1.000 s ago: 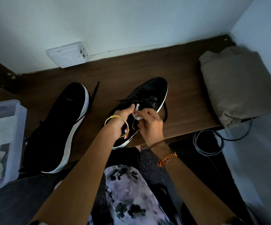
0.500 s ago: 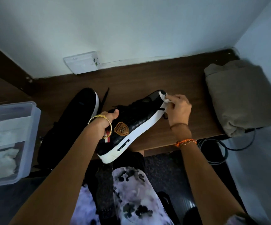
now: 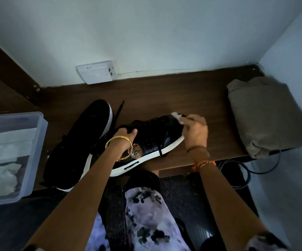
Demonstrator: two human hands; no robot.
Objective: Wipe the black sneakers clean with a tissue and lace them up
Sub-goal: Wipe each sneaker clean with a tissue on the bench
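A black sneaker with a white sole and a gold badge lies tilted on its side at the front of the brown shelf. My left hand grips its collar near the tongue. My right hand pinches a white tissue against the black toe. A loose black lace end hangs over the white sole. The second black sneaker lies to the left on the shelf, its white sole edge facing right.
A clear plastic box with white tissues stands at the left. A folded khaki cloth bag sits at the shelf's right end, black cables below it. A white wall socket is behind the shoes.
The sneaker was turned from upright onto its side. My right hand carried the tissue from the laces to the toe, then from the sole's tip onto the black upper.
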